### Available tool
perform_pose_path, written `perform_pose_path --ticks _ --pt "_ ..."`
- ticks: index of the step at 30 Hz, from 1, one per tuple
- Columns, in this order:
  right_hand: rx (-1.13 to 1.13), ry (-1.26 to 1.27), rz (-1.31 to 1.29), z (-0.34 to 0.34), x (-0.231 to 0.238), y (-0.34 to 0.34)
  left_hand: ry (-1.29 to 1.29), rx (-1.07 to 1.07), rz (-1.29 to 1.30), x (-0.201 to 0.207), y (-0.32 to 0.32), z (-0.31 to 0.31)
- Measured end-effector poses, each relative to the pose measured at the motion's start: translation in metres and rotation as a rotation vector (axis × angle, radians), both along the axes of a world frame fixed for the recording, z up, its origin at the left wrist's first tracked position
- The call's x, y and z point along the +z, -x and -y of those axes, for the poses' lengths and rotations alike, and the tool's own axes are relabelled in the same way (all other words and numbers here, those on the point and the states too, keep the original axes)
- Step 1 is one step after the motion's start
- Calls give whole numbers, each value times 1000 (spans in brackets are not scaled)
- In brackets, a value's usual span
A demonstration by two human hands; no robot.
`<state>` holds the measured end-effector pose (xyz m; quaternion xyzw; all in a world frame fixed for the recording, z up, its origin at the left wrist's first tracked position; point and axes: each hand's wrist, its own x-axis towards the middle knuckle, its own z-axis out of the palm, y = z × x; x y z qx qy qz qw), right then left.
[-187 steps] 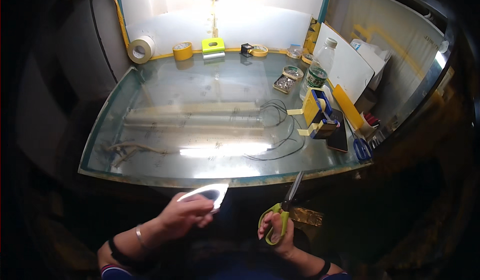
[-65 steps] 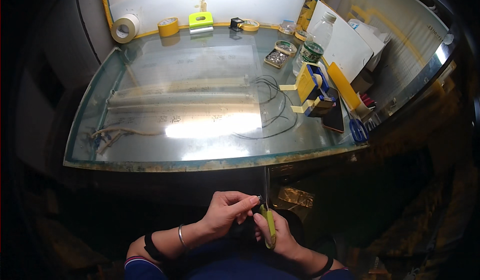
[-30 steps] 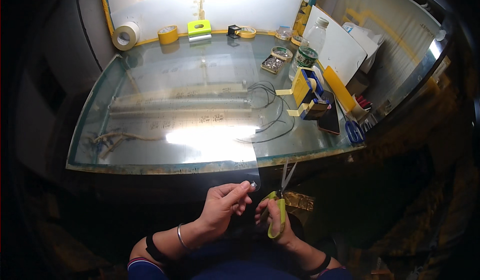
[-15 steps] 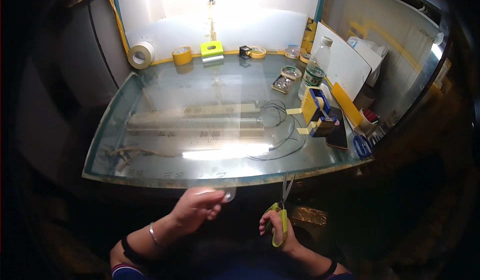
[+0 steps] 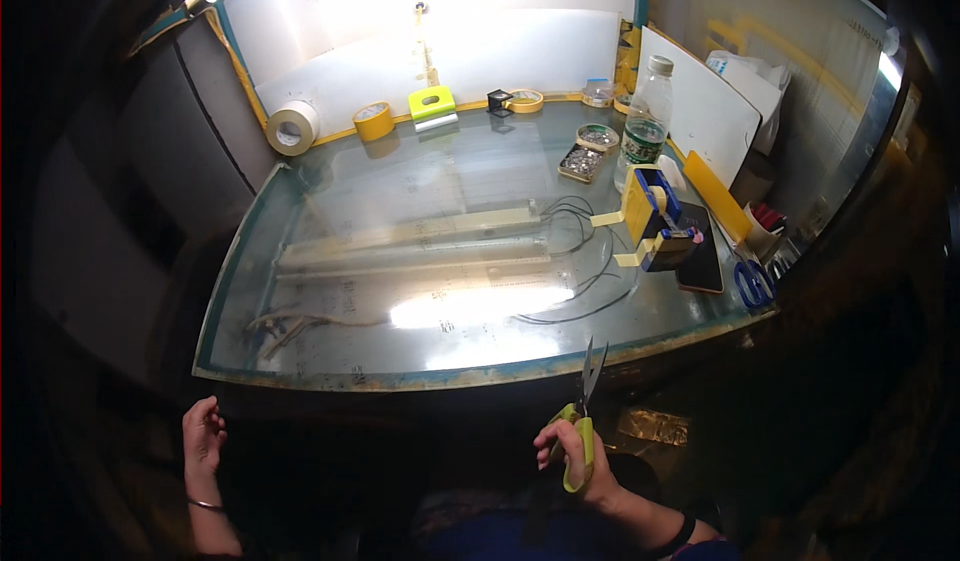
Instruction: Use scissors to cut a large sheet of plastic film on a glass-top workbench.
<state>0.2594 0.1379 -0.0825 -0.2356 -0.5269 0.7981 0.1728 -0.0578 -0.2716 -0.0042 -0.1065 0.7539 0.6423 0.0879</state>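
Observation:
My right hand (image 5: 585, 466) grips a pair of scissors (image 5: 582, 431) with yellow-green handles. Their metal blades point up toward the table's front edge, slightly spread. My left hand (image 5: 203, 436) is off to the left, below the near left corner of the glass-topped table (image 5: 330, 346). Its fingers are curled in; whether anything is pinched between them cannot be made out. Neither hand touches the table.
On the table's right stand a tape dispenser (image 5: 650, 206), a phone (image 5: 702, 251), blue-handled scissors (image 5: 753, 284), a bottle (image 5: 648, 111) and a small tin (image 5: 580, 162). Tape rolls (image 5: 374, 121) and a green hole punch (image 5: 431, 103) line the back. Black cables (image 5: 610, 281) show near the middle.
My left hand has swung far left from the table's front middle; the clear sheet it pinched no longer shows over the table. The right hand still holds the scissors. The view has shifted slightly.

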Motion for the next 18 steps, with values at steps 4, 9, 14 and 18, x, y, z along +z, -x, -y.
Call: perform_pose_path --ticks 4,9,14,18 --pt "32 -6 -9 5 3 -4 262 334 -485 -32 5 -3" --pt "32 -33 1 8 -2 -5 246 -434 -921 -2 -86 -154" --pt "65 19 -23 16 0 -12 -233 -928 409 -23 -134 -237" --pt "44 -37 15 20 0 -20 -602 -576 577 -48 -139 -274"
